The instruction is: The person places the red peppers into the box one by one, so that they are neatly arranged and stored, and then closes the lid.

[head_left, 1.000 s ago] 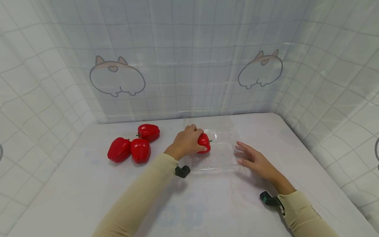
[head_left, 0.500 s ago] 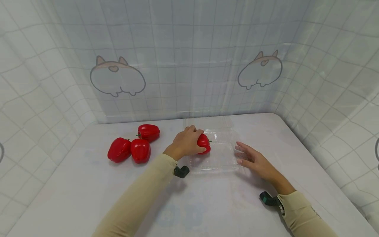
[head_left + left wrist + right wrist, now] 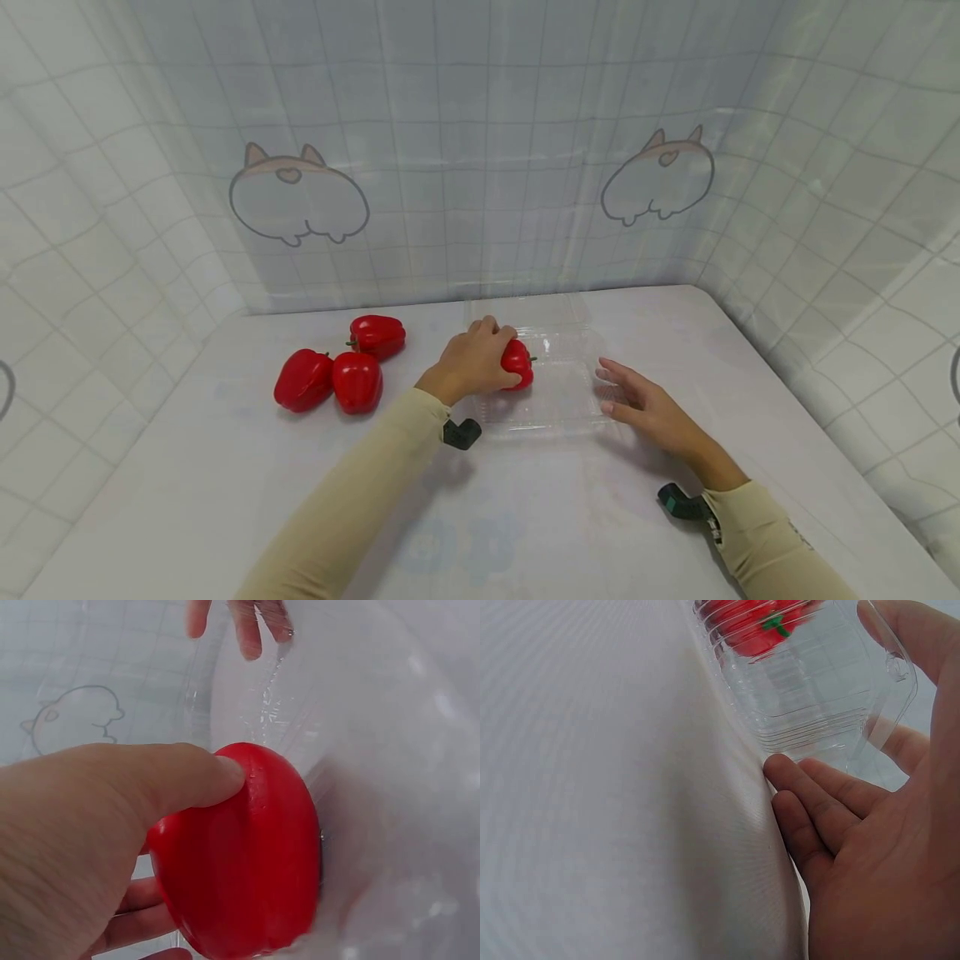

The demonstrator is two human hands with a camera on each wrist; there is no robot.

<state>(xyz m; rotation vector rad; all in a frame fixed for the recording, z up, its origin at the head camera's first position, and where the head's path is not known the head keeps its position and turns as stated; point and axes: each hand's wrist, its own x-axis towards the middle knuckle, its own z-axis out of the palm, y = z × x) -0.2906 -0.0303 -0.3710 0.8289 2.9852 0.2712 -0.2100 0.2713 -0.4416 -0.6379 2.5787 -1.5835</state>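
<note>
A red bell pepper (image 3: pixel 517 364) with a green stem pointing right is in the left part of a clear plastic clamshell box (image 3: pixel 558 400), whose lid lies folded back. My left hand (image 3: pixel 472 358) grips it, and the left wrist view shows the thumb (image 3: pixel 202 780) pressed on the red bell pepper (image 3: pixel 247 862) with fingers behind it. At the box's right side is my right hand (image 3: pixel 652 412), fingers loosely extended. In the right wrist view its fingertips (image 3: pixel 780 766) are right at the lower wall of the clear box (image 3: pixel 810 705), the thumb beside the rim.
Three more red bell peppers (image 3: pixel 357 382) lie grouped on the white table (image 3: pixel 225 483), left of the box. Gridded white curtain (image 3: pixel 480 167) with cartoon animal drawings stands behind and at both sides. Black wrist-worn devices (image 3: pixel 461 434) show at both sleeves.
</note>
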